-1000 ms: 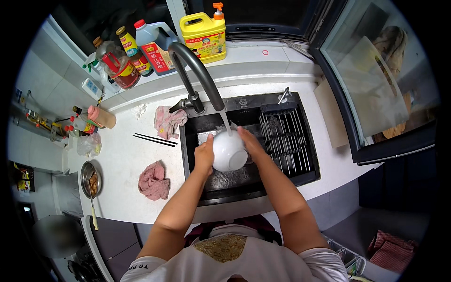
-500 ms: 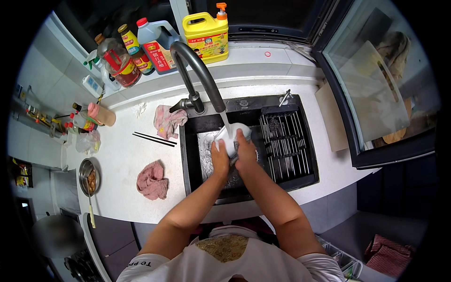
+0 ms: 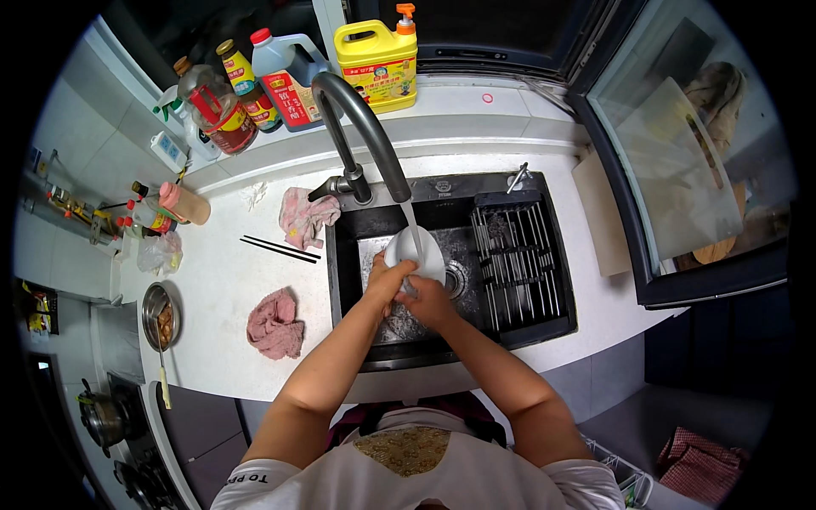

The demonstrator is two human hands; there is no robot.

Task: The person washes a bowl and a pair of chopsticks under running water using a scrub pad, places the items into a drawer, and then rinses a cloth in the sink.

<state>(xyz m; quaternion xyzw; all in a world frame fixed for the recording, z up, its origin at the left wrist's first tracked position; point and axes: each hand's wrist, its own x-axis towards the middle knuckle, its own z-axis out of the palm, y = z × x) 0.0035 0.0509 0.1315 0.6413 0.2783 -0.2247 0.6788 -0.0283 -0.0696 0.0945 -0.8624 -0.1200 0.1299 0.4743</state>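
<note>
Over the black sink (image 3: 340, 293), I hold a round white dish (image 3: 406, 246); whether it is a bowl or a plate I cannot tell. My left hand (image 3: 384, 283) grips its left and near edge, with the thumb across the near rim. At the near side my right hand (image 3: 427, 302) is closed on the rim, its fingertips partly hidden. Water runs from the dark curved faucet (image 3: 361, 110) onto the dish. A round drain (image 3: 456, 278) shows just right of the dish.
A black drying rack (image 3: 520, 268) spans the sink's right part. Left of the sink lie a pink rag (image 3: 276, 325), a patterned cloth (image 3: 304, 219) and dark chopsticks (image 3: 280, 249). A metal pan (image 3: 159, 316) holds brown food. Jugs and bottles line the sill; an open window (image 3: 654, 293) juts in from the right.
The dish has come slightly nearer and to the left, its white round face now showing more. Both hands have shifted toward its near edge, and the drain is now uncovered.
</note>
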